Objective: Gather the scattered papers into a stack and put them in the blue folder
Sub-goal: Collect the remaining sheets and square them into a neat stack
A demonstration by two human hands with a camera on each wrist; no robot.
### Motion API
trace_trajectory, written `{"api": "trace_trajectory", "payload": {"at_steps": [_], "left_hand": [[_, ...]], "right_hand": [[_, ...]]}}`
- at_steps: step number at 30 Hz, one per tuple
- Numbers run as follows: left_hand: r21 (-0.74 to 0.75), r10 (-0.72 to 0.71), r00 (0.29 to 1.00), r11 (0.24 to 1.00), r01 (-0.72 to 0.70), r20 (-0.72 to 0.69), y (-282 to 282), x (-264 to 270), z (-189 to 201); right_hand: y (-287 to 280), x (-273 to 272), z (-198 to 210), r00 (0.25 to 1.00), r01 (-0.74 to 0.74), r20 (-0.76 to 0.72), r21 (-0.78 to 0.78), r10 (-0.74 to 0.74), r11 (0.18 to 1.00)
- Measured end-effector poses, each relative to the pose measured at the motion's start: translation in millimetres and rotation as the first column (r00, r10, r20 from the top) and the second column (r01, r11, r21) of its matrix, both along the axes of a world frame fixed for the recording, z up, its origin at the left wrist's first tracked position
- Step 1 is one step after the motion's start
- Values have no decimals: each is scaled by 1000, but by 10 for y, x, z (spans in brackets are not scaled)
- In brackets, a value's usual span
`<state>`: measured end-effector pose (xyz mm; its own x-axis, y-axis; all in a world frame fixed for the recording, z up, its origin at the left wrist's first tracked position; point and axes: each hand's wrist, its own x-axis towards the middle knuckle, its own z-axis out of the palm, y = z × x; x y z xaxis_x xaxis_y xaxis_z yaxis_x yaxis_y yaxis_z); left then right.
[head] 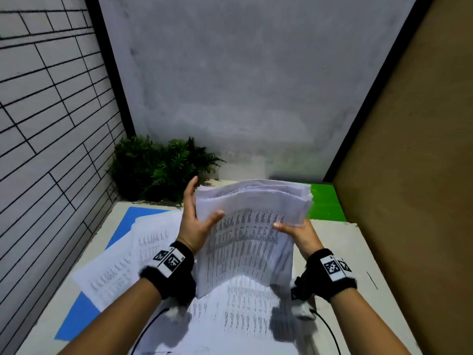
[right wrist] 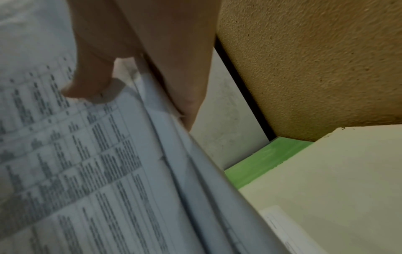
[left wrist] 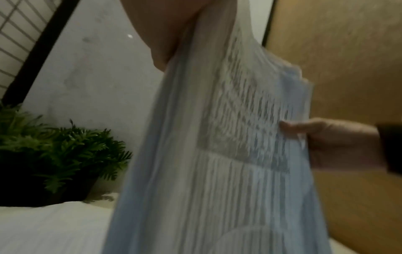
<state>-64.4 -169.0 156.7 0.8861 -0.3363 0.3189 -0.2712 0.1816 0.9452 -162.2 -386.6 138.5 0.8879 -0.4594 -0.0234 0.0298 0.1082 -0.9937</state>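
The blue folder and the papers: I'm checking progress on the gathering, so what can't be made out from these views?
- Blue folder: head view, mostly covered by loose sheets; open or closed unclear.
- Printed text on the held stack: blurred in every view.
- Sheet count: edges too fine.
- Left hand fingers behind the stack: hidden.
- Right hand fingers under it: hidden.

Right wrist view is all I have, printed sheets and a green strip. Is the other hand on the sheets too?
Observer: Yes, the left hand grips the stack of papers on its left edge, opposite the right hand.
Operator: Any papers left on the table?
Observer: Several loose sheets lie below the stack.
Operator: Where's the blue folder?
Observer: The blue folder lies flat at the left, partly under those sheets.
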Motion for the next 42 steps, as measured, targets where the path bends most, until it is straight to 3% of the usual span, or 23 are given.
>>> {"api": "trace_trajectory", "payload": {"at_steps": [3, 6, 9, 12, 14, 17, 20, 24, 28, 33, 36, 38, 40, 42], "left_hand": [[31, -44, 981, 998, 51, -190, 16, 12, 76], [-53, -39, 991, 998, 32, -130, 113, 87, 274], [-35, -154, 986, 988, 152, -69, 232, 133, 265], [120, -199, 959, 967, 226, -199, 244, 114, 75], [148, -165, 951, 967, 209, -262, 221, 112, 42], [143, -75, 964, 983, 114, -254, 197, 131, 119], [111, -129, 957, 980, 163, -261, 186, 115, 161], [124, -138, 949, 976, 178, -282, 163, 94, 119], [219, -109, 927, 955, 197, -358, 161, 130, 90], [263, -46, 907, 950, 169, -418, 127, 59, -8], [204, -7, 927, 975, 89, -374, 108, 75, 57], [162, -28, 928, 982, 95, -370, 130, 40, 35], [241, -59, 909, 955, 172, -413, 195, -7, -171], [426, -87, 882, 851, 307, -463, 349, -5, -532]], "right_hand": [[35, -8, 62, 999, 21, 39, -12, -21, 1000], [45, -63, 240, 992, 21, 125, -9, -20, 1000], [38, -103, 276, 983, 19, 180, -3, -18, 1000], [115, -80, 224, 992, 9, 130, -29, -5, 1000], [145, -62, 269, 989, 8, 150, -46, -1, 999], [154, -24, 414, 976, 54, 213, -44, -44, 998], [188, 33, 547, 949, 165, 274, -16, -155, 986], [172, 99, 567, 937, 271, 237, -26, -258, 962], [77, 26, 499, 939, 218, 282, -45, -197, 975], [186, -65, 54, 998, 48, 38, -108, -44, 993], [213, -77, 58, 993, 108, 53, -32, -106, 994], [205, -108, 30, 997, 62, 39, 2, -62, 998], [262, -141, -129, 992, -70, -111, -50, 65, 996], [317, -161, -321, 965, -117, -250, -130, 81, 985]]}}
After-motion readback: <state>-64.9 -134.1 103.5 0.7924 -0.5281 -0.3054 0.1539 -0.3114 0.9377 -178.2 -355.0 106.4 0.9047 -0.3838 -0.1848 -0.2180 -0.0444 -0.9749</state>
